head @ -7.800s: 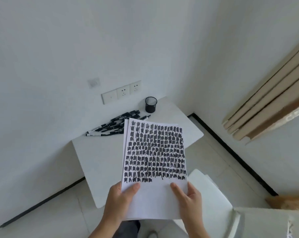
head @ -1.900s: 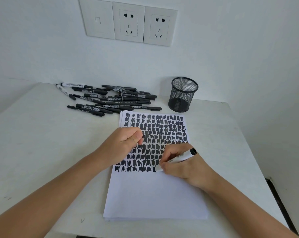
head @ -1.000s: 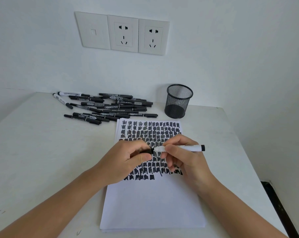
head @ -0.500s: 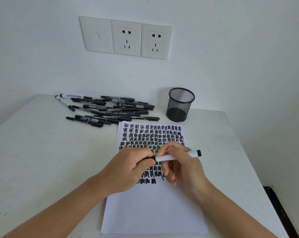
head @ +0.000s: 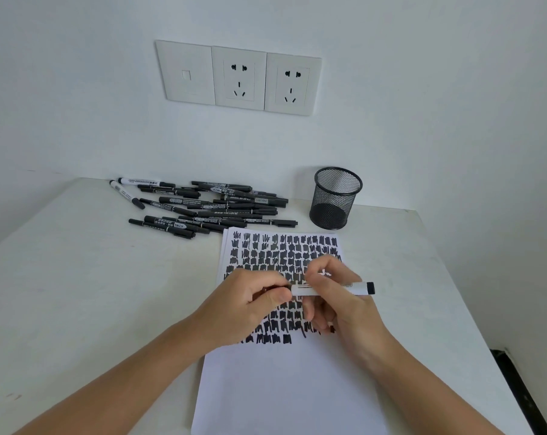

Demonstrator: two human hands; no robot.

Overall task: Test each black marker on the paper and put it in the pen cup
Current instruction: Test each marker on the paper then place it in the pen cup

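Observation:
A white-barrelled marker [head: 357, 287] lies level above the paper [head: 291, 384], held between both hands. My right hand [head: 338, 296] grips its barrel. My left hand [head: 250, 306] pinches the black cap at the marker's left end; the cap is mostly hidden by my fingers. The paper's upper half is covered with rows of black scribbles. A black mesh pen cup [head: 336, 197] stands upright behind the paper, near the wall, with nothing seen inside it. A pile of several black markers [head: 209, 208] lies to the cup's left.
The white table [head: 77, 293] stands against a white wall with a switch and two sockets [head: 239, 78]. Its right edge [head: 454, 277] drops to the floor. Two white-barrelled markers [head: 126, 191] lie at the pile's left end.
After scribbling at the end of the bottom row, my right hand lifted the marker and turned it level. My left hand came over and now holds the cap at its tip.

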